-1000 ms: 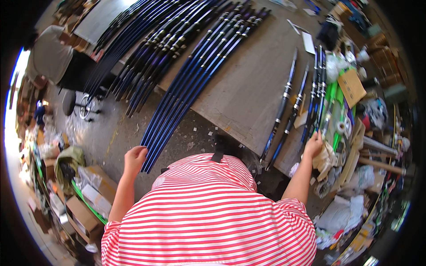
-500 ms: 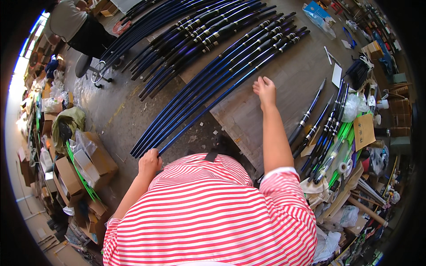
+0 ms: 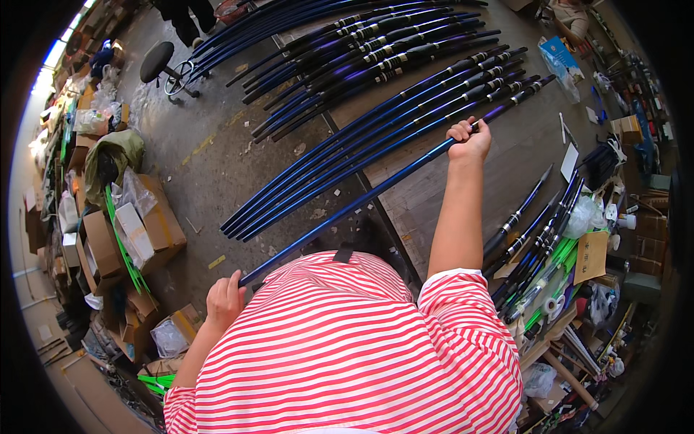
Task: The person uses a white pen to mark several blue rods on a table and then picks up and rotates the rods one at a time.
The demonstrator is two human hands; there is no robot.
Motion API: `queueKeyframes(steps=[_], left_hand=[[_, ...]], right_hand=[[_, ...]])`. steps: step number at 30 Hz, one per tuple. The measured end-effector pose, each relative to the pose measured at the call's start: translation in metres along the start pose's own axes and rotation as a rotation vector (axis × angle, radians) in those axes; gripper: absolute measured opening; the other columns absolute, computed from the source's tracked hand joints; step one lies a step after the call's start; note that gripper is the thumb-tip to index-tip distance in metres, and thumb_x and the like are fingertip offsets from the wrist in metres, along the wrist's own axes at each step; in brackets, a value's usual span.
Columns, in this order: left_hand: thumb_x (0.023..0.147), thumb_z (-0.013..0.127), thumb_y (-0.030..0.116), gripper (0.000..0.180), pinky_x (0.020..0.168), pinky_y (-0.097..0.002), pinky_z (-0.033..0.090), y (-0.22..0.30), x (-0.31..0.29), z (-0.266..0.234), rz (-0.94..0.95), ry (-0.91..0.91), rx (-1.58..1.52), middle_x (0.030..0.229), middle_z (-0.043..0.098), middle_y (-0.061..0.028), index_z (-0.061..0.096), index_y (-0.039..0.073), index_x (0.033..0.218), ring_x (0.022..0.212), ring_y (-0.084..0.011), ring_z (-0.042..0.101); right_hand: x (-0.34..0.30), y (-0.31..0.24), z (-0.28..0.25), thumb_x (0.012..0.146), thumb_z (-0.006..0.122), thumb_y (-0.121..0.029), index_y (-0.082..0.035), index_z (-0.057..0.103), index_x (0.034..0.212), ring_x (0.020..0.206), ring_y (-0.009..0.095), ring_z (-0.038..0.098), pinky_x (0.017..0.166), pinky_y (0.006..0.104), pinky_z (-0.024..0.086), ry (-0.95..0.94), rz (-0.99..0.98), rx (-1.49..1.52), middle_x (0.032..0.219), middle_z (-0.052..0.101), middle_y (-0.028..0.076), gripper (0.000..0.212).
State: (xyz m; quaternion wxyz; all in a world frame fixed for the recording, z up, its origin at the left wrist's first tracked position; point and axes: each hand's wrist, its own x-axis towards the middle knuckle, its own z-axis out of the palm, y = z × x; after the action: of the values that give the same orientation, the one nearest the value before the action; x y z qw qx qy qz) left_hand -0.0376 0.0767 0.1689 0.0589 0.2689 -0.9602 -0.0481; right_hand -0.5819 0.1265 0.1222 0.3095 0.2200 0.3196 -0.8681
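Holding one blue rod slantwise across the near edge of the table, the right hand wraps its fingers round it; the left hand is closed at its lower end — how firmly, I can't quite tell. I'd judge this one rod under way, with the neighbouring rods and a fuller bunch beyond — all unhandled — left.
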Motion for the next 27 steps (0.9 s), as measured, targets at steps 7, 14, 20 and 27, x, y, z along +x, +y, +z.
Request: queueKeyframes(steps=[7, 14, 20, 27], left_hand=[[0.078, 0.056, 0.023, 0.024, 0.039, -0.0357, 0.039, -0.011, -0.036, -0.002, -0.012, -0.211, -0.205, 0.048, 0.045, -0.0128, 0.047, 0.005, 0.066, 0.041, -0.0266, 0.05], [0.074, 0.06, 0.024, 0.024, 0.049, -0.0356, 0.046, -0.014, -0.026, -0.025, -0.238, -0.613, -0.768, 0.061, 0.055, -0.0178, 0.055, 0.001, 0.072, 0.055, -0.0333, 0.057], [0.078, 0.059, 0.027, 0.027, 0.044, -0.0377, 0.039, -0.02, 0.011, -0.054, 0.087, 0.111, -0.236, 0.051, 0.047, -0.0134, 0.053, 0.002, 0.07, 0.046, -0.0321, 0.049], [0.077, 0.06, 0.027, 0.031, 0.043, -0.0368, 0.041, -0.011, 0.007, -0.059, 0.084, -0.142, -0.144, 0.049, 0.048, -0.0129, 0.044, 0.005, 0.061, 0.045, -0.0272, 0.052]], right_hand=[[-0.053, -0.031, 0.025, 0.087, 0.033, -0.054, -0.011, 0.036, 0.066, 0.036, 0.006, 0.015, 0.032, 0.0192, 0.013, -0.222, 0.006, 0.045, 0.048, 0.02, -0.004, 0.048], [-0.089, -0.051, 0.024, 0.085, 0.034, -0.058, -0.012, 0.036, 0.06, 0.036, 0.006, 0.017, 0.032, 0.0195, 0.017, -0.686, 0.13, 0.273, 0.046, 0.023, -0.005, 0.052], [-0.075, -0.079, 0.02, 0.088, 0.031, -0.055, -0.01, 0.041, 0.064, 0.042, 0.008, 0.027, 0.038, 0.0219, 0.023, -0.387, 0.008, 0.122, 0.051, 0.029, -0.002, 0.052], [-0.079, -0.093, 0.007, 0.084, 0.03, -0.062, -0.01, 0.036, 0.06, 0.034, 0.006, 0.015, 0.03, 0.0197, 0.013, -0.254, -0.092, 0.095, 0.045, 0.021, -0.004, 0.058]])
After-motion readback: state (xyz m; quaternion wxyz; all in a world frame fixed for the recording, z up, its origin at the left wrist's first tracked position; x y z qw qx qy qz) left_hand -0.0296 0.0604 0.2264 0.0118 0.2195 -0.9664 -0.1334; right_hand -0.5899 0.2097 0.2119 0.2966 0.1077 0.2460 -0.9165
